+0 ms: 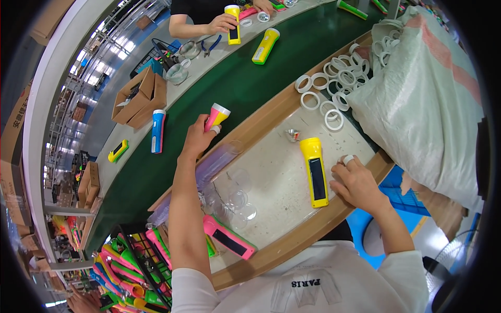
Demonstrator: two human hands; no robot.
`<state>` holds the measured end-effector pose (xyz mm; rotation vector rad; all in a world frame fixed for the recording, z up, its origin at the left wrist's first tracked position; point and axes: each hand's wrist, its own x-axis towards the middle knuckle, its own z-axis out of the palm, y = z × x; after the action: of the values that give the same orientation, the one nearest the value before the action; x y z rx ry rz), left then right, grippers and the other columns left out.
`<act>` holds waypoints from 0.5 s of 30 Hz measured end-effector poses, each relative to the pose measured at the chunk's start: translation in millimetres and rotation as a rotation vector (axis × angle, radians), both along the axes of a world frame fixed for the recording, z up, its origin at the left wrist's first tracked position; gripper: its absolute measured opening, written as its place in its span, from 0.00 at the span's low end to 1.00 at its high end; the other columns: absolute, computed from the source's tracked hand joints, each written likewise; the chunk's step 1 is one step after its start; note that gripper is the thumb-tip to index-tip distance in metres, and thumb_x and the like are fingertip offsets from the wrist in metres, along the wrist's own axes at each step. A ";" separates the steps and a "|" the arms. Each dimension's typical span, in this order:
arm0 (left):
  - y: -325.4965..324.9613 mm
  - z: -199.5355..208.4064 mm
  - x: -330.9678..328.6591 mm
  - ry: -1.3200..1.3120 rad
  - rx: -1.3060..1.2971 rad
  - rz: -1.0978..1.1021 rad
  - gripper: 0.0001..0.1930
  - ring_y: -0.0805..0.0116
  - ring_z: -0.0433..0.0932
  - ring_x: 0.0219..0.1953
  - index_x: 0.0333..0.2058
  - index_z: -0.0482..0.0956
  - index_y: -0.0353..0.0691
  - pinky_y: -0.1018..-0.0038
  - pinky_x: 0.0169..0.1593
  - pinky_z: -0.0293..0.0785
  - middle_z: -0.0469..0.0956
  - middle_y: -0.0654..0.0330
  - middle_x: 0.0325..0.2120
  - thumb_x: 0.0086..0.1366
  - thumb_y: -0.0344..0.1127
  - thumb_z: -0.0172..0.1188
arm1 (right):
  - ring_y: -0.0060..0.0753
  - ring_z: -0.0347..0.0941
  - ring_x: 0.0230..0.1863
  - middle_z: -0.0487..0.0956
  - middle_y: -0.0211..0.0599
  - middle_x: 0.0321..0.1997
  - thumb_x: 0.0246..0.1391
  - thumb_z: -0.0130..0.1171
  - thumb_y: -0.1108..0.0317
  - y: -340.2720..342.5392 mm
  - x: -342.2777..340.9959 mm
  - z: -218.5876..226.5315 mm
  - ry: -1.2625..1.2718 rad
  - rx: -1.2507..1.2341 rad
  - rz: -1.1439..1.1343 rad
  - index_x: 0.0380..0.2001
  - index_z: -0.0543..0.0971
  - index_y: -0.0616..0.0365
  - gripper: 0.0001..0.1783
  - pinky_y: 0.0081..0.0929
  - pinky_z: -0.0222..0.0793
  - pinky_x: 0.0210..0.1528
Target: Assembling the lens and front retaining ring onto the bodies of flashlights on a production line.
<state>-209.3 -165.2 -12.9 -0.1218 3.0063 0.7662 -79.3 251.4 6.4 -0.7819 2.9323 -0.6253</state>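
Note:
Over the green conveyor belt, my left hand [197,136] is closed round a pink and yellow flashlight [217,117] with a white ring at its head. A white wrap covers one of its fingertips. My right hand [360,183] hovers at the right of the work tray, fingers loosely bent and apart, with something white on one fingertip. Just left of it lies a yellow flashlight [314,175], its dark solar panel facing up. A small shiny reflector cup [293,135] sits above that flashlight's head. A pink flashlight body [228,237] lies near the tray's lower left.
White rings [334,121] are heaped at the tray's far right, beside a big woven sack [417,109]. Clear plastic discs [238,200] lie at left. A black crate [141,261] holds colourful flashlight bodies. Across the green belt [235,78], a co-worker's hand [223,23] holds a yellow flashlight.

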 end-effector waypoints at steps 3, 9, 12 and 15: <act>-8.5 -18.5 -2.5 0.180 -0.104 -0.109 0.29 0.45 0.78 0.43 0.52 0.72 0.33 0.60 0.49 0.73 0.78 0.44 0.41 0.55 0.41 0.68 | 0.51 0.71 0.45 0.74 0.50 0.42 0.48 0.64 0.66 3.0 3.5 0.7 0.013 -0.032 0.006 0.39 0.75 0.58 0.15 0.39 0.72 0.43; 3.6 -22.5 -4.0 0.321 -0.241 -0.183 0.26 0.46 0.78 0.43 0.50 0.75 0.30 0.62 0.49 0.74 0.78 0.44 0.43 0.56 0.39 0.67 | 0.50 0.71 0.46 0.74 0.50 0.42 0.49 0.64 0.66 6.7 5.3 -6.5 0.029 -0.007 -0.047 0.39 0.75 0.59 0.15 0.38 0.72 0.43; 5.4 -17.6 -3.9 0.280 -0.260 -0.175 0.27 0.46 0.77 0.45 0.51 0.74 0.30 0.62 0.51 0.74 0.77 0.44 0.45 0.55 0.39 0.67 | 0.49 0.70 0.46 0.73 0.50 0.44 0.48 0.64 0.66 6.5 6.8 -7.0 0.044 0.002 -0.069 0.40 0.75 0.59 0.16 0.37 0.72 0.43; 6.0 -16.6 0.5 0.249 -0.297 -0.150 0.29 0.48 0.75 0.49 0.53 0.72 0.31 0.63 0.54 0.71 0.75 0.45 0.49 0.56 0.38 0.67 | 0.50 0.69 0.48 0.72 0.51 0.47 0.47 0.66 0.66 5.7 8.6 -4.9 0.060 -0.002 -0.137 0.42 0.75 0.59 0.18 0.37 0.71 0.46</act>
<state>-208.8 -159.2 -29.5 0.2058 3.2963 0.3411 -70.7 257.1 1.5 -0.6147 3.0609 -0.6243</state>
